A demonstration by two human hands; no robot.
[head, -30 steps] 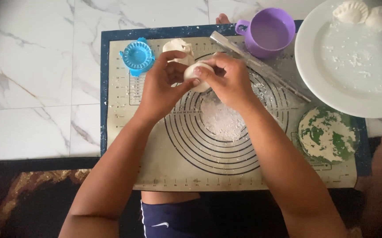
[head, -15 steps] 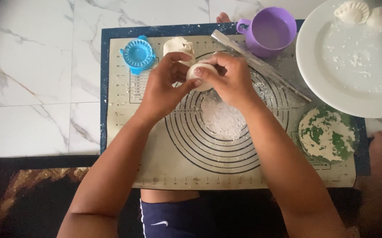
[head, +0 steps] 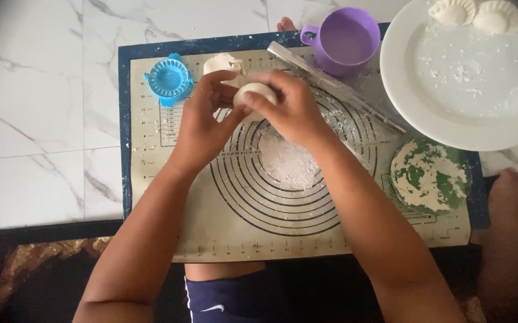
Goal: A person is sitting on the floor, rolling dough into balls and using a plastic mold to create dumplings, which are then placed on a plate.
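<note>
A small white dough ball (head: 255, 93) is held between both hands above the far part of a beige baking mat (head: 163, 197) printed with dark circles. My left hand (head: 202, 122) cups it from the left with fingertips on it. From the right, my right hand (head: 292, 107) pinches it. Just behind the hands a larger lump of dough (head: 222, 63) lies on the mat. A patch of flour (head: 289, 161) covers the circles' middle.
A blue dumpling press (head: 168, 79) lies far left on the mat. A steel rolling pin (head: 343, 90), a purple cup (head: 344, 40), a white plate (head: 450, 113) with two shaped dumplings (head: 474, 13) and a floured green dish (head: 429, 174) are at the right. A bare foot (head: 507, 191) rests at the right edge.
Both hands have shifted slightly while working the dough ball between the fingers. Nothing else on the mat has moved.
</note>
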